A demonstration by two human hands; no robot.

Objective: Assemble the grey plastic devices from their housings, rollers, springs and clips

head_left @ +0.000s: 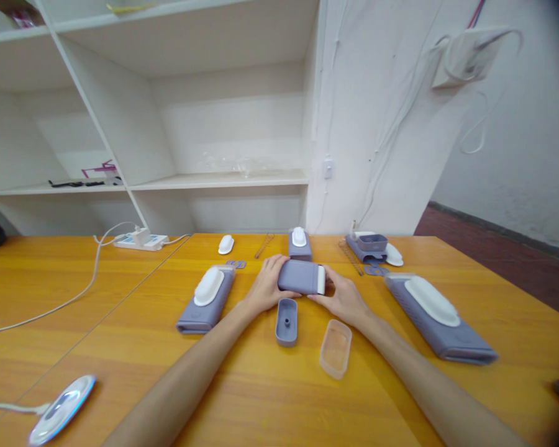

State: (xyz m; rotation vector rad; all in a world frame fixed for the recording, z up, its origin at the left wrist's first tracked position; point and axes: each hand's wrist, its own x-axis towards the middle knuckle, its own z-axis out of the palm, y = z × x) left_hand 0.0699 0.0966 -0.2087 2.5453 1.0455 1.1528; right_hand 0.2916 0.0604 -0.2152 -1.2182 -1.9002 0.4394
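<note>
Between my hands, just above the table or resting on it, lies a grey-purple plastic casing (299, 277) with a white end piece (321, 280) facing right. My left hand (266, 284) is closed around the casing's left end, thumb along its near side. At the other end, my right hand (342, 297) grips the white end piece between thumb and fingers. Below the casing stands a small grey-purple oval cup (287, 323) with a round post inside. Near my right wrist sits a clear plastic tray (336, 349).
Similar casings with white oval tops lie left (205, 301), right (440, 320) and behind (300, 244). At the back are coil springs (351, 257), a loose white oval cap (226, 244) and opened casing parts (370, 246). A power strip (140, 240) and lit charging pad (63, 410) lie left.
</note>
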